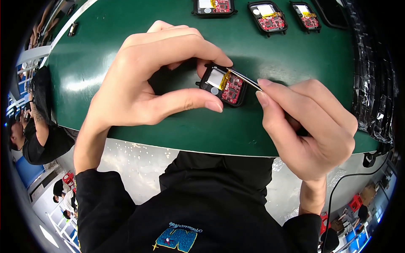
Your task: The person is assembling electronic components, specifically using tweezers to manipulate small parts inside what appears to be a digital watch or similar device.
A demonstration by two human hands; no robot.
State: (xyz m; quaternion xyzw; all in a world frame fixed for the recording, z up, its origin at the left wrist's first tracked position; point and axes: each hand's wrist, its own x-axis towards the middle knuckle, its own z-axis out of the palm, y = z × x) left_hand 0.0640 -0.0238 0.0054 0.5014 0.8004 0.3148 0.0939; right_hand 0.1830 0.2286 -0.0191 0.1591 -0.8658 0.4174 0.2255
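My left hand (139,80) grips a small black device housing (241,96) by its edges, thumb at the near side and fingers at the far side. Inside the housing lie a red circuit board (233,89), a silvery battery (216,77) and a strip of yellow tape (225,80). Pinched between the thumb and forefinger of my right hand (314,126) is a thin metal tool, seemingly tweezers (247,79). Its tip reaches the housing's upper edge near the tape, close to my left forefinger; whether it touches is too small to tell.
Farther back on the green table (295,55) lie three similar open housings (214,9) with red boards. A dark flat object (331,13) rests at the far right, beside black plastic packaging (371,80). A cable (337,185) hangs at right. Another person (42,139) is at left.
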